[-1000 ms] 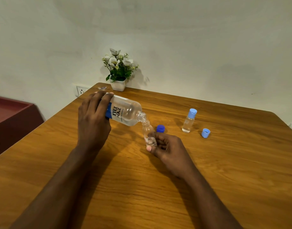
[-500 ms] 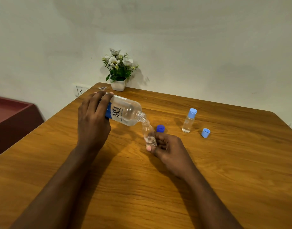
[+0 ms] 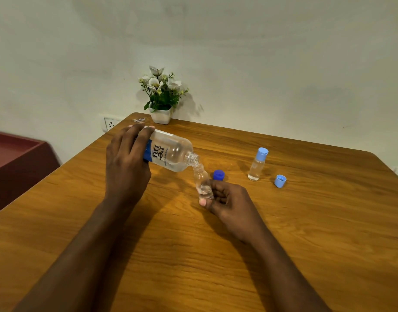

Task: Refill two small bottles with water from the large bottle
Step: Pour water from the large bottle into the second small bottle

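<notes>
Left hand (image 3: 126, 167) wraps base of big bottle (image 3: 171, 154), tipped nearly flat, open neck touching mouth of small bottle (image 3: 202, 183). Right hand (image 3: 229, 203) pinches small bottle low down, thumb and curled fingers round it, bottle leaning toward big one above wooden table (image 3: 306, 233); little water inside. Dark blue cap (image 3: 218, 175) lies just behind right hand. Second small bottle (image 3: 257, 164) stands upright farther right, capped, some water at bottom. Light blue cap (image 3: 280, 181) beside it. Flower pot (image 3: 161, 115) at far edge by wall
</notes>
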`<state>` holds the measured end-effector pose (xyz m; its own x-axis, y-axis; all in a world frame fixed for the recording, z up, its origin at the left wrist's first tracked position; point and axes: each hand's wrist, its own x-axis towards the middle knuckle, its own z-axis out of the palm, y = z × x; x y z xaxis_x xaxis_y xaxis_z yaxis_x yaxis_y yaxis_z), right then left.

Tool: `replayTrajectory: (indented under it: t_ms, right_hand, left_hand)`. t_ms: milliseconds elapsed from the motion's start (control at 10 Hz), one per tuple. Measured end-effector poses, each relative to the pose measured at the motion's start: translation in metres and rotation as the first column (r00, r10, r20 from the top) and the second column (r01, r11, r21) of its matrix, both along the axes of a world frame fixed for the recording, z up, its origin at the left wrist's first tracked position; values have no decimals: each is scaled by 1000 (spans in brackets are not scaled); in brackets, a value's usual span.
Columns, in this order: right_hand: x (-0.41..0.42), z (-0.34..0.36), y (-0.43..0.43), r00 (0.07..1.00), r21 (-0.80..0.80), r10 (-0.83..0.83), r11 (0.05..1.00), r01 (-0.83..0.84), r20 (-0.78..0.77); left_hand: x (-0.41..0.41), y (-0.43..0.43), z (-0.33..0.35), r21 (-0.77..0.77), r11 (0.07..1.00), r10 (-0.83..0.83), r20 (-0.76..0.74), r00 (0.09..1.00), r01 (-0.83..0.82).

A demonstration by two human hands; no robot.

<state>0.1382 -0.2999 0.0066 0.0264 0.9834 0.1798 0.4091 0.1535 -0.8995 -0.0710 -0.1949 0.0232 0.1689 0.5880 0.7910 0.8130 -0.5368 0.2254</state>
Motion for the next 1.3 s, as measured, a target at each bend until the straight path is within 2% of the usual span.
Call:
replayTrajectory:
  t_ms: [1300]
  right_hand:
    - [-2,-1,0,1000,-6,2,1000,-2,-9]
  left_hand:
    - [0,3,-1,12,1000,1,-6,1000,-1]
